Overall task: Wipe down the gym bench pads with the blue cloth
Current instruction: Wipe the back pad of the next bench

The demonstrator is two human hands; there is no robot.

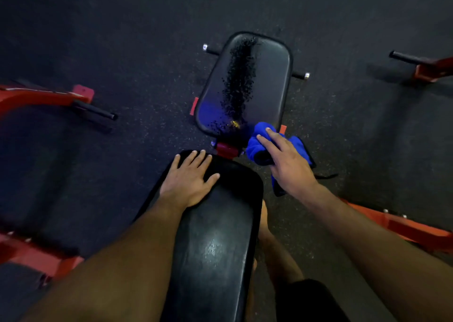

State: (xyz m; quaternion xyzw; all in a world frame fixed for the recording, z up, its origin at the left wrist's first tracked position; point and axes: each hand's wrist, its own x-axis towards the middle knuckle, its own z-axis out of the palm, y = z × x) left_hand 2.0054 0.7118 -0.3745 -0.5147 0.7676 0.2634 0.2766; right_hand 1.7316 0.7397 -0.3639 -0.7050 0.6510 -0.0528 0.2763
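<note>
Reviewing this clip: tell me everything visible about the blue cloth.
The blue cloth is bright blue, soft and plush-looking, bunched into folds rather than spread flat. The right hand holds it, fingers lying over the top, and part of it hangs below the hand. It sits at the near right corner of the far bench pad, beside the red hinge; whether it touches the pad cannot be told.

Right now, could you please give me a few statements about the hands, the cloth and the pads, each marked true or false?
1. The left hand lies flat on the near pad. True.
2. The right hand holds the cloth. True.
3. The cloth is red. False: it is blue.
4. The far pad is dry all over. False: a dark streak of droplets runs along it.
5. Both hands rest on the far pad. False: neither does.
</note>
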